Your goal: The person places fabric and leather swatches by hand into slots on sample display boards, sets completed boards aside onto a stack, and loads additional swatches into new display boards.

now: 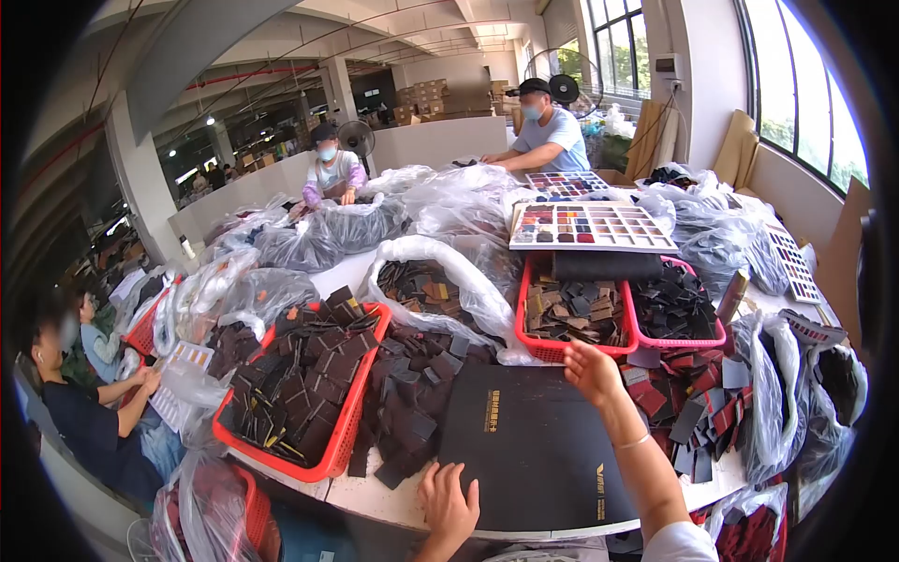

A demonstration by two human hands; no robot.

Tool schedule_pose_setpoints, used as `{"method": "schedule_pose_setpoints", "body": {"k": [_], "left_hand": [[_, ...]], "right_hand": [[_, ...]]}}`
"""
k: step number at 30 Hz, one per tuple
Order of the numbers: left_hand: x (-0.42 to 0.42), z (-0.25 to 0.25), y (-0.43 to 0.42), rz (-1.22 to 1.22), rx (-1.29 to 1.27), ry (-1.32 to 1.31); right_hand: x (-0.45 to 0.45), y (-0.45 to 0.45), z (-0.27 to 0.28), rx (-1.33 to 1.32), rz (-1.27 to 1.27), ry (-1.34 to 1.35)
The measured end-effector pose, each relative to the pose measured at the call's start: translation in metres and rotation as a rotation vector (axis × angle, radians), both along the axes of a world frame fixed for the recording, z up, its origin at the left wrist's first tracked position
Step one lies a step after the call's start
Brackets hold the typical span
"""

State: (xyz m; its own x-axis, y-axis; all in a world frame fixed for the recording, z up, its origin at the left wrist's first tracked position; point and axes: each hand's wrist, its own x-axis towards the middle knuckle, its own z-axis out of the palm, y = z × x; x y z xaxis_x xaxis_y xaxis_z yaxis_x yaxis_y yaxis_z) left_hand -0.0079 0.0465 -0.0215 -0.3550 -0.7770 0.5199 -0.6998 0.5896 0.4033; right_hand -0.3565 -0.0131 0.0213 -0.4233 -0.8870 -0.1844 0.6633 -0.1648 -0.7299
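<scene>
- Black folder (534, 440) with gold lettering, lying flat on the counter (375, 501) in the lower middle of the frame, near edge close to the counter's rim.
- Shut, judging by the smooth cover, with no chips laid on top.
- Seemingly at an early point, judging from the closed cover and from chips lying loose in heaps and baskets; impossible to tell what sits inside or how much is finished.
- Left hand (449, 501) at the folder's lower left corner: grip loosely open, fingers a little apart, resting at the edge, clamped on nothing visible.
- Right hand (595, 375) raised over the folder's upper right part, just beside the middle red basket (552, 351): grip half open, fingers slightly curled, nothing seen in the palm; cannot tell whether touching the basket.
- Left of the folder, a heap of dark chips (407, 398), then a large red basket (351, 421) filled with more.
- To the right, red and grey chips (693, 403) in a loose spread, below a pink basket (679, 343) of black ones.
- Farther back, a white swatch board (646, 227), coloured pieces in the left cells, pale cells at right.
- Across the counter, two masked people (557, 136) among plastic bags (449, 201).
</scene>
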Motion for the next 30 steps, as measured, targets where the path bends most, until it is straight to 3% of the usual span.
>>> {"method": "schedule_pose_setpoints", "body": {"k": [6,9,10,11,13,14,16,19,21,25,30], "left_hand": [[-0.074,0.037,-0.022,-0.356,0.109,0.339],[-0.146,0.016,-0.043,-0.483,0.274,0.496],[-0.168,0.014,-0.045,-0.44,0.193,0.453],[-0.186,0.012,-0.048,-0.399,0.112,0.411],[-0.221,-0.009,-0.057,-0.424,0.211,0.592],[-0.234,-0.022,-0.059,-0.443,0.277,0.672],[-0.252,-0.043,-0.06,-0.443,0.352,0.732],[-0.248,-0.026,-0.062,-0.49,0.381,0.703],[-0.247,-0.027,-0.065,-0.486,0.483,0.736],[-0.246,-0.025,-0.065,-0.499,0.507,0.714],[-0.243,-0.022,-0.066,-0.501,0.484,0.707]], "right_hand": [[0.094,0.047,-0.036,0.156,-0.041,0.33],[0.102,0.042,-0.075,0.022,-0.249,0.861],[0.093,0.037,-0.091,0.028,-0.385,1.034],[0.085,0.034,-0.093,0.102,-0.384,1.038],[0.061,0.041,-0.083,0.073,-0.43,0.85],[0.051,0.043,-0.08,0.227,-0.408,0.949],[0.046,0.045,-0.084,0.277,-0.435,0.95],[0.047,0.043,-0.079,0.385,-0.445,0.98],[0.043,0.035,-0.104,0.362,-0.458,0.959],[0.048,0.042,-0.08,0.397,-0.373,0.91],[0.047,0.04,-0.092,0.362,-0.37,0.894]]}}
